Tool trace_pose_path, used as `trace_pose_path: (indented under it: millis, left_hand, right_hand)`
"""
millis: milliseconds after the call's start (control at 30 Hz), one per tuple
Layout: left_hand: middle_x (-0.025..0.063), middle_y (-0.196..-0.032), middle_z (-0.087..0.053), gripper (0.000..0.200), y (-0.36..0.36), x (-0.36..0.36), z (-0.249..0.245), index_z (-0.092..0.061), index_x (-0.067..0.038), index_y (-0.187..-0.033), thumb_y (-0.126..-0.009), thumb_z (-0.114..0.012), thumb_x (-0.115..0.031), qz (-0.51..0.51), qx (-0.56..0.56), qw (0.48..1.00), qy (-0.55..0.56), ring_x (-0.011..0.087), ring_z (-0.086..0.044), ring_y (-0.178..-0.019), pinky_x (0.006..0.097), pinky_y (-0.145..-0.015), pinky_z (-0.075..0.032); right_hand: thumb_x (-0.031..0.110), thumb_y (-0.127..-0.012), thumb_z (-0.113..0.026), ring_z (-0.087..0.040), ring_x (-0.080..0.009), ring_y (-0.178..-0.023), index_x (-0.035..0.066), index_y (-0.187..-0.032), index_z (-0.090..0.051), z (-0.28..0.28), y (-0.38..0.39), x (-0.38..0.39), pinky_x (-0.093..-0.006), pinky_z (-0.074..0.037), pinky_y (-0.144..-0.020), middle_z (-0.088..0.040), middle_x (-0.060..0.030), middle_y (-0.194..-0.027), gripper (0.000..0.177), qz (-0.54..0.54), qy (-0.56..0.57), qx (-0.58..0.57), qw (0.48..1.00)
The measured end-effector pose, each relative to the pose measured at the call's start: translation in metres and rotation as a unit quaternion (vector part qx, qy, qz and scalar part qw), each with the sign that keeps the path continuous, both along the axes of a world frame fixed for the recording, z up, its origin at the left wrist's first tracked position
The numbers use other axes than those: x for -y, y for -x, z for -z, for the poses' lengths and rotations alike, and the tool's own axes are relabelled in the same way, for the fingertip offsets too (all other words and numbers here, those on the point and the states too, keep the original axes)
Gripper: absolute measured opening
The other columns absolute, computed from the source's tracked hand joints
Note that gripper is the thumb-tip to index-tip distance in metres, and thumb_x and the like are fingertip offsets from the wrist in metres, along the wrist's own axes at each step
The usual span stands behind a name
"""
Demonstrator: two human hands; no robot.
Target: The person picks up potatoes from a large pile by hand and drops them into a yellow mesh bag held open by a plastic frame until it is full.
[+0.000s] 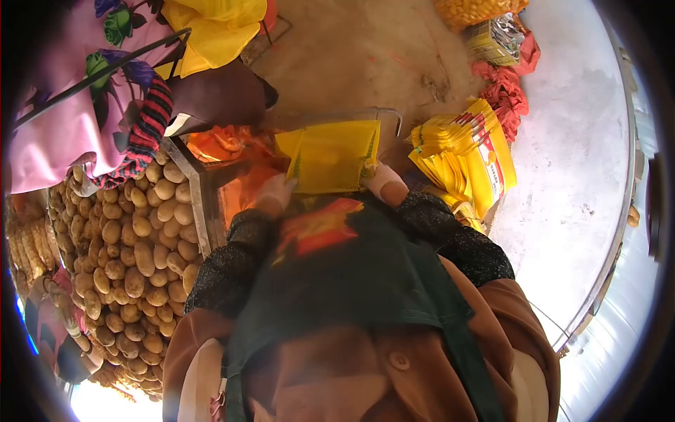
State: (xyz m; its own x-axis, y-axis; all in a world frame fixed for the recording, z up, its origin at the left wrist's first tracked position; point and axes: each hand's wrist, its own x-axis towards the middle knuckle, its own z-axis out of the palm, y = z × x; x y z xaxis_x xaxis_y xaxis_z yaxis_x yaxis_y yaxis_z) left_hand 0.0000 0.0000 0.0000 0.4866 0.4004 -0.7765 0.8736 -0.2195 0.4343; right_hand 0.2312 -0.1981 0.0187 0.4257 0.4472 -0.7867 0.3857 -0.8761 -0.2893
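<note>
A yellow mesh bag point(334, 158) is stretched across in front of my apron, over a thin metal frame point(390, 112). My left hand point(277, 191), in a white glove, is closed at the bag's left edge. At its right edge my right hand point(384, 180), also gloved, grips the gathered side. The fingertips of both hands are partly hidden by the bag. To the right of my right hand lies a stack of folded yellow printed bags point(467, 155). Orange plastic point(246, 186) is beside my left hand.
A large heap of potatoes point(133, 246) fills the left behind a metal edge point(199, 204). Another person's striped cuff point(148, 126) and yellow bags point(211, 32) are at upper left. A filled net sack point(478, 10), a box point(496, 41) and red cloth point(506, 98) are at upper right.
</note>
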Motion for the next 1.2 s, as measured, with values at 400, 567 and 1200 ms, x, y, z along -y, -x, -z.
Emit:
trace_pose_path:
  millis: [400, 567, 1200]
  left_hand:
    - [0.0211, -0.118, -0.065, 0.041, 0.029, -0.007, -0.052, -0.065, -0.003, -0.116, -0.093, -0.058, -0.037, -0.028, 0.134, 0.990, -0.042, 0.0362, -0.060, -0.113, 0.0437, -0.097, -0.046]
    - [0.0212, -0.115, -0.066, 0.041, 0.042, 0.002, -0.081, -0.064, -0.004, -0.120, -0.094, -0.057, -0.035, -0.025, 0.167, 0.985, -0.044, 0.0382, -0.060, -0.112, 0.0445, -0.096, -0.047]
    - [0.0193, -0.114, -0.063, 0.040, 0.163, 0.081, -0.216, -0.064, -0.006, -0.114, -0.076, -0.074, -0.011, -0.403, 0.011, 0.706, -0.582, 0.0398, -0.058, -0.106, 0.0468, -0.093, -0.047]
  right_hand:
    - [0.038, -0.085, -0.065, -0.061, -0.0374, -0.107, 0.000, -0.113, -0.066, -0.103, 0.002, -0.027, -0.0431, -0.048, -0.094, -0.067, -0.0224, -0.108, 0.047, -0.130, -0.133, 0.064, 0.980]
    - [0.041, -0.083, -0.070, -0.052, -0.0387, -0.121, 0.005, -0.133, -0.051, -0.079, 0.043, -0.037, -0.0460, -0.042, -0.103, -0.058, -0.0212, -0.127, 0.065, -0.344, -0.179, 0.006, 0.922]
    - [0.046, -0.087, -0.067, -0.056, -0.0400, -0.120, 0.001, -0.135, -0.050, -0.049, 0.044, -0.056, -0.0441, -0.044, -0.102, -0.059, -0.0262, -0.128, 0.068, -0.536, -0.067, -0.019, 0.841]
